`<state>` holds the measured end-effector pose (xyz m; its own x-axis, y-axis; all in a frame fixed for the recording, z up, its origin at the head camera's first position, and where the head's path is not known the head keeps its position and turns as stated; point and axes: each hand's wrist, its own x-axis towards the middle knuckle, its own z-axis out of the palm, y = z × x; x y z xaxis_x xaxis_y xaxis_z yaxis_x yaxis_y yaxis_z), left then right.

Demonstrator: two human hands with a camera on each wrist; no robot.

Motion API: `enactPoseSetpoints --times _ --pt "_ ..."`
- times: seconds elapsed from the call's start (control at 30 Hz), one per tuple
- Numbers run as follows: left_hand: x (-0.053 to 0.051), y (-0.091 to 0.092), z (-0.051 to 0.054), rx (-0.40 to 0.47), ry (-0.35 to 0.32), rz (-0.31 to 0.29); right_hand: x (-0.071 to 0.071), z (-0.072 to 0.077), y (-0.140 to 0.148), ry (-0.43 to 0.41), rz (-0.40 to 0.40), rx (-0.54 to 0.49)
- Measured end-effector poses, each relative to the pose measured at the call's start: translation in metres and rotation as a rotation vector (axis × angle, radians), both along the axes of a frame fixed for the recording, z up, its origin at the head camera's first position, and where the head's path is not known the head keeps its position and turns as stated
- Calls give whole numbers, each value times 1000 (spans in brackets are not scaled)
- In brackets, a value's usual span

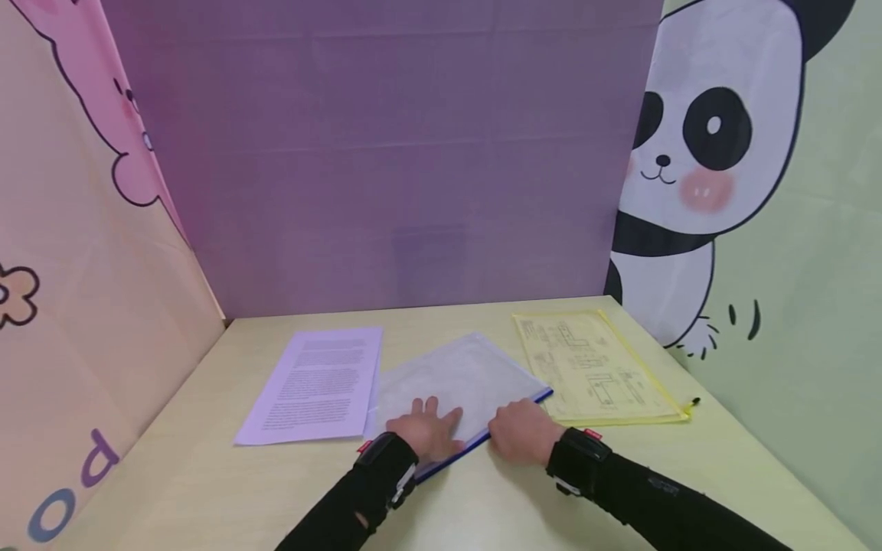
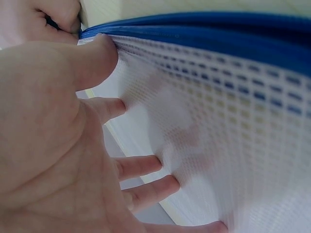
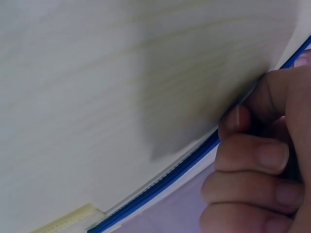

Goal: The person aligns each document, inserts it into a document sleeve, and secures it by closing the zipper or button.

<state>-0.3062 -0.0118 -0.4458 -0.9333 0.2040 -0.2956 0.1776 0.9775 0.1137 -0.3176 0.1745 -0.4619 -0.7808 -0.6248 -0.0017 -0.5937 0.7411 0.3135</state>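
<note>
Toward the worktop's (image 1: pixel 179 490) near edge, left hand (image 1: pixel 426 433) spread, my right hand (image 1: pixel 524 433) sensibly pinches the floppy-looking pouch's (image 1: pixel 448 375) firmer-seeming blue edge (image 2: pixel 262 46).

"What else is on the desk (image 1: pixel 193 482)?"
"A printed sheet (image 1: pixel 317 386) at left, a yellow pouch (image 1: pixel 586 363) at right."
"And around it?"
"A purple backdrop (image 1: pixel 379 153) behind, a panda (image 1: pixel 751 184) on the right wall (image 1: pixel 813 268), a flower (image 1: pixel 19 295) and pink figure (image 1: pixel 96 76) on the left wall (image 1: pixel 89 252)."
</note>
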Motion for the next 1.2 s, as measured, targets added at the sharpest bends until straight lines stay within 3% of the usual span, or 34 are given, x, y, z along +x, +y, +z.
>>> enactPoseSetpoints --times 0.57,0.87,1.2 --pt "0 -2 -1 2 25 -12 -12 1 15 -13 -61 -44" --pt "2 -1 0 4 23 -12 -13 0 17 -37 -69 -60" --pt "4 -1 2 7 16 -8 -15 5 22 -80 -134 -91"
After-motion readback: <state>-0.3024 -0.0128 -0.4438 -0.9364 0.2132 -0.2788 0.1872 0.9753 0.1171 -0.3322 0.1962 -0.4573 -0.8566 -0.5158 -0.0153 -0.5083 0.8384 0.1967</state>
